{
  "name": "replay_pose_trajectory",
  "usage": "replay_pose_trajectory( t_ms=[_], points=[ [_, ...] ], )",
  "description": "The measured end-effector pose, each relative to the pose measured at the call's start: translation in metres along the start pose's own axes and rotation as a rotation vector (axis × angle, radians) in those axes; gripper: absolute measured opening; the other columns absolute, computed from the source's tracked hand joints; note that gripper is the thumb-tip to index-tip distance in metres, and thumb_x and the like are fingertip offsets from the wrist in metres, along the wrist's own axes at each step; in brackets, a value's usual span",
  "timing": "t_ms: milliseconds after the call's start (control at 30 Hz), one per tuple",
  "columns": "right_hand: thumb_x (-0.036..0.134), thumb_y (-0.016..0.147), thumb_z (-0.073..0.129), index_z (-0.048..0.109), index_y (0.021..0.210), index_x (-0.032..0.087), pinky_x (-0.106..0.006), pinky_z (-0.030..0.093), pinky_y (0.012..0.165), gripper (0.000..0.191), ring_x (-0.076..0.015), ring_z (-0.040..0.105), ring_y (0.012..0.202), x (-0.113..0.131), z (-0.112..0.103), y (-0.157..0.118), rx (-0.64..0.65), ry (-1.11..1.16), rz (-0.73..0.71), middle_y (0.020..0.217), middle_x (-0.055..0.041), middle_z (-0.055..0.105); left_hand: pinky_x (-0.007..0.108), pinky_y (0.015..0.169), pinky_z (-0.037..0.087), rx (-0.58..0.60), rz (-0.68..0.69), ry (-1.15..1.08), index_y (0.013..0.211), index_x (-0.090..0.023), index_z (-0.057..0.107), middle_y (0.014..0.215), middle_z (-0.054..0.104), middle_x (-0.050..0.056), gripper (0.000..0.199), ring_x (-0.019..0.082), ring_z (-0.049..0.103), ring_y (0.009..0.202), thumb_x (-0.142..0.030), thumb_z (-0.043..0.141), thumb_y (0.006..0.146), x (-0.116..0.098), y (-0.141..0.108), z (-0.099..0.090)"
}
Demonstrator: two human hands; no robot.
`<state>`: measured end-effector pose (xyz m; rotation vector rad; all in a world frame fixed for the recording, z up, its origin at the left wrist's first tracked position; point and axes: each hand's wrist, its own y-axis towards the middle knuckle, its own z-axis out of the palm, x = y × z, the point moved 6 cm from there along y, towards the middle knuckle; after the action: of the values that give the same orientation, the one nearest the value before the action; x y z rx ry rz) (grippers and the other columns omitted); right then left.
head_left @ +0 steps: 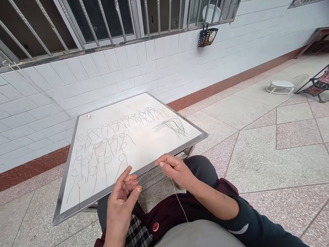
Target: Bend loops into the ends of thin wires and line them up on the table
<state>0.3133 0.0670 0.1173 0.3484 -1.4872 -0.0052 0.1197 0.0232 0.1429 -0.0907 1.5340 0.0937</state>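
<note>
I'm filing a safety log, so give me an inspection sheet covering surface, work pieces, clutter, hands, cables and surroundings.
Surface: white, flat tabletop with grey metal-look edging.
Work pieces: thin, dark, looped wire pieces in rows; bundle of thin, dark, unlooped wires near the right edge; thin, pale wire strand in hand.
Clutter: small white-and-red object at the far left corner, too small to identify.
Hands: right hand pinches the strand; left hand is partly open beside it, contact unclear.
Cables: nothing seen for certain.
Surroundings: white tiled wall, black patterned hanging basket, white round-topped stool, terrazzo-like floor.
</note>
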Motion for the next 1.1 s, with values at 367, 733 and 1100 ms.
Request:
replay_pose_trajectory(
  t_ms=[367, 733, 1100],
  points=[
    [0.037, 0.093, 0.046, 0.06, 0.095, 0.02, -0.021, 0.032, 0.048, 0.022, -0.0085, 0.037, 0.046, 0.005, 0.014, -0.007, 0.006, -0.096, -0.022, 0.051, 0.0074, 0.038, 0.031, 0.085, 0.047, -0.135, 0.122, 0.057, 0.105, -0.026, 0.068, 0.093, 0.069, 0.002, 0.032, 0.017, 0.062, 0.087, -0.028, 0.073, 0.074, -0.009, -0.01, 0.018],
    [0.028, 0.093, 0.046, 0.062, 0.098, 0.019, -0.02, 0.037, 0.051, 0.019, -0.0084, 0.047, 0.051, 0.01, 0.014, -0.008, 0.08, -0.242, -0.087, 0.059, 0.0044, 0.05, 0.036, 0.082, 0.05, -0.292, 0.354, 0.381, 0.115, -0.025, 0.065, 0.088, 0.071, 0.003, 0.037, 0.019, 0.065, 0.078, -0.031, 0.066, 0.079, -0.019, -0.017, 0.006],
    [0.019, 0.09, 0.055, 0.066, 0.095, 0.019, -0.025, 0.047, 0.07, 0.012, -0.014, 0.058, 0.08, 0.059, 0.043, 0.004, 0.19, -0.606, -0.474, 0.085, -0.0042, 0.064, 0.034, 0.073, 0.054, -0.277, 0.353, 0.447, 0.123, -0.024, 0.059, 0.08, 0.072, 0.002, 0.045, 0.019, 0.067, 0.074, -0.035, 0.065, 0.08, -0.022, -0.021, 0.007]
  ],
)
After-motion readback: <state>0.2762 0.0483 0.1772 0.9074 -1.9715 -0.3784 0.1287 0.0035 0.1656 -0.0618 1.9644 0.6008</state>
